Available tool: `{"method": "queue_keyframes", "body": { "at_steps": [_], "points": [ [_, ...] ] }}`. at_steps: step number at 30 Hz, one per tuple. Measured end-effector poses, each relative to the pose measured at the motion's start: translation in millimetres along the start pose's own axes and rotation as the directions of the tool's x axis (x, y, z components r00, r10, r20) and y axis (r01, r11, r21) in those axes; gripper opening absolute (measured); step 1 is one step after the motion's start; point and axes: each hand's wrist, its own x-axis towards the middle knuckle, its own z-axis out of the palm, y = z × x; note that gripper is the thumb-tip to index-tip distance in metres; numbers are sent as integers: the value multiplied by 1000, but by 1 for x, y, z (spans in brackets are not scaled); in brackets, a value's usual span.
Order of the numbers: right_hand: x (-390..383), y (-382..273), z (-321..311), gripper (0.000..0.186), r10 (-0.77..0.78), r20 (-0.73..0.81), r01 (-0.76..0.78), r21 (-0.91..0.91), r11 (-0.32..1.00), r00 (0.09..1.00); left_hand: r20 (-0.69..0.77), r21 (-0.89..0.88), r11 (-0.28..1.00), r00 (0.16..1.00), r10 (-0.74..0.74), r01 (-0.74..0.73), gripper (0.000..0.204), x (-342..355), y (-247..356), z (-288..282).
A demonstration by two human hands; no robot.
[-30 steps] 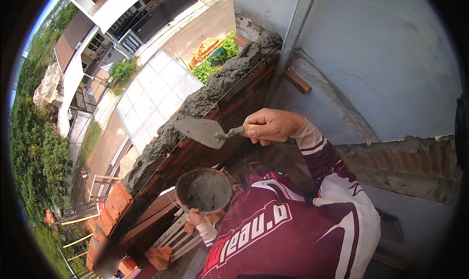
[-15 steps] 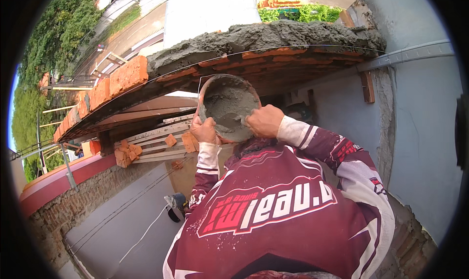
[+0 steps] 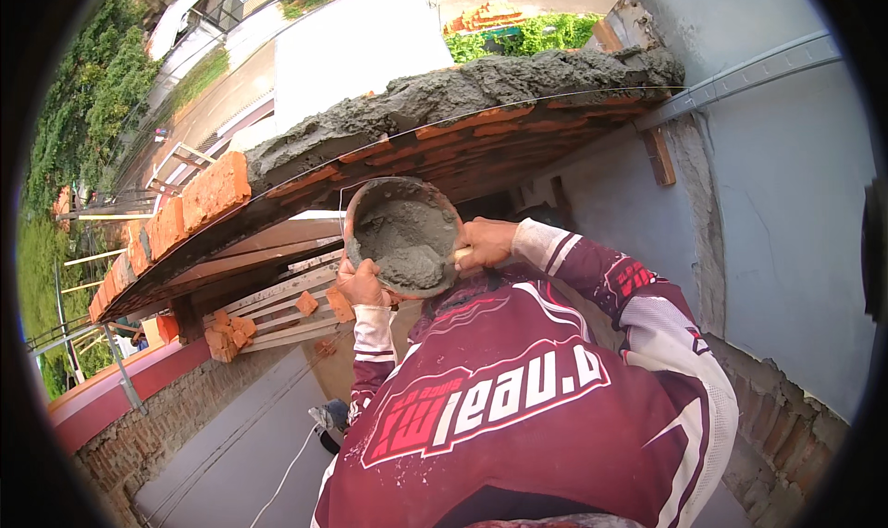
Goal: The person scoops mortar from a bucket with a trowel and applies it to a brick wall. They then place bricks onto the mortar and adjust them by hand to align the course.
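Head cam – hands (image 3: pixel 488 242) w/ trowel (image 3: pixel 462 254), bucket (image 3: pixel 350 232)

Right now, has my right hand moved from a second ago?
Yes: your right hand moved leftward along the mortar-topped wall, down to the bucket.

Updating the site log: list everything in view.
bucket: one, orange-brown, centre
mortar: one mass, grey, inside bucket
tool handle: one, pale tan, bucket's right rim
brick wall: one, orange, beyond bucket
mortar bed: one, grey, on wall top
string: one, pale, along wall edge
bare bricks: several, orange, wall's left end
brick pieces: several, orange, left of bucket
wooden slats: several, pale, left of bucket
plastered wall: one, blue-grey, right
metal strip: one, grey, right
cable: one, white, lower left
trees: several, green, far left
shirt: one, maroon and white, bottom centre
left hand: one, white-cuffed, bucket's left rim
right hand: one, white-cuffed, on tool handle
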Motion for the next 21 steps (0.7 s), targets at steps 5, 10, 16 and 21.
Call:
{"method": "queue_keyframes", "body": {
  "at_steps": [5,10,16,21],
  "points": [
    [-33,2,-24,35,34,-98,-24,104,994,995,-54,-36,999,998,-43,41,27,4,-10,-20],
    [-108,-1,-79,29,35,-236,30,268,963,971,-53,-72,997,998,-36,32,19,2,-21,-26],
    [-214,-5,-160,28,126,-548,43,285,958,827,-164,-15,996,983,-85,83,20,5,-25,-36],
    [-257,33,-204,32,-169,-842,-361,-390,847,513,-207,-50,993,972,-116,108,21,3,-29,-52]
  ]
}}
